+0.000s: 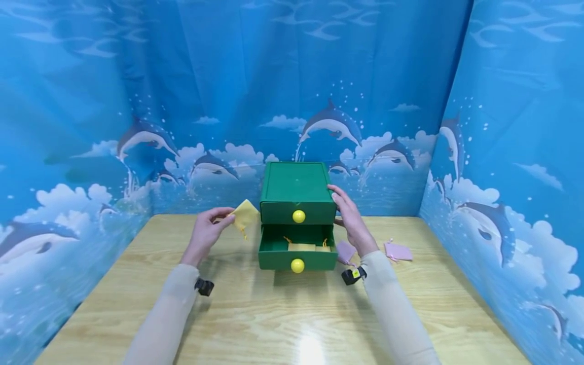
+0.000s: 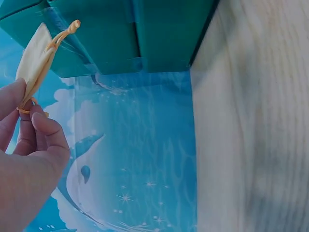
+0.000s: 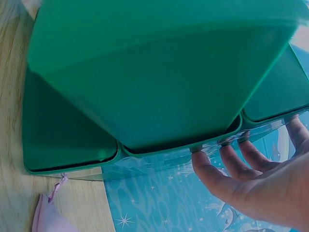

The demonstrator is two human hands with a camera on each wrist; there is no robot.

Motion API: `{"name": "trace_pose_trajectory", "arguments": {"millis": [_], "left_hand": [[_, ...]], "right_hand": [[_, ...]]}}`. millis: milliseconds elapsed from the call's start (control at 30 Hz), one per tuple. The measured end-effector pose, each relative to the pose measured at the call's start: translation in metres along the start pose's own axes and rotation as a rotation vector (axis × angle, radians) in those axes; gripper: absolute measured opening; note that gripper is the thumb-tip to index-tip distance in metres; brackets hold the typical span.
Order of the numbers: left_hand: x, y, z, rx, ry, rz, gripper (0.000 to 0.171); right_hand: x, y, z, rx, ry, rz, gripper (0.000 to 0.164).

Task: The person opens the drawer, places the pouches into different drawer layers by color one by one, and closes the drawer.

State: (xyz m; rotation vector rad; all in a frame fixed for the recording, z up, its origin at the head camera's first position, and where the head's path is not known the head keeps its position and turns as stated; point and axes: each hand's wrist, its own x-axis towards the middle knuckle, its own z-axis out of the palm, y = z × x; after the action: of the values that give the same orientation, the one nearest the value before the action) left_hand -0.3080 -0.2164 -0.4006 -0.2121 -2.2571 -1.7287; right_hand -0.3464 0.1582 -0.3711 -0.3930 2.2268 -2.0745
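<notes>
Between thumb and fingers, my left hand (image 1: 208, 232) pinches a small yellow drawstring pouch (image 1: 246, 215), held up just left of a green two-drawer box (image 1: 296, 182). In the left wrist view the pouch (image 2: 36, 60) hangs tilted, its knotted cord sticking out. The box's lower drawer (image 1: 269, 259) is pulled out, and yellow pouches (image 1: 301, 247) lie inside it. Its upper drawer (image 1: 278, 213) looks closed. My right hand (image 1: 351, 220) touches the box's right side; in the right wrist view its spread fingertips (image 3: 200, 157) rest along the box edge.
Two lilac drawstring pouches lie on the wooden table (image 1: 255, 324) right of the box: one (image 1: 345, 252) close to the drawer, the other (image 1: 398, 251) beyond my right wrist. A blue curtain (image 1: 228, 101) with dolphins hangs behind and on both sides.
</notes>
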Motion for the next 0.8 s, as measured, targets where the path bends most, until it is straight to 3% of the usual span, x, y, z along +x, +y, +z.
{"name": "trace_pose_trajectory", "arguments": {"millis": [367, 800], "left_hand": [[-0.001, 0.010, -0.004, 0.005, 0.056, 0.037, 0.035], [-0.009, 0.027, -0.003, -0.126, 0.056, 0.135, 0.034]], "right_hand": [[0.000, -0.001, -0.001, -0.002, -0.017, 0.011, 0.051], [-0.001, 0.000, 0.000, -0.008, -0.007, 0.000, 0.053]]}}
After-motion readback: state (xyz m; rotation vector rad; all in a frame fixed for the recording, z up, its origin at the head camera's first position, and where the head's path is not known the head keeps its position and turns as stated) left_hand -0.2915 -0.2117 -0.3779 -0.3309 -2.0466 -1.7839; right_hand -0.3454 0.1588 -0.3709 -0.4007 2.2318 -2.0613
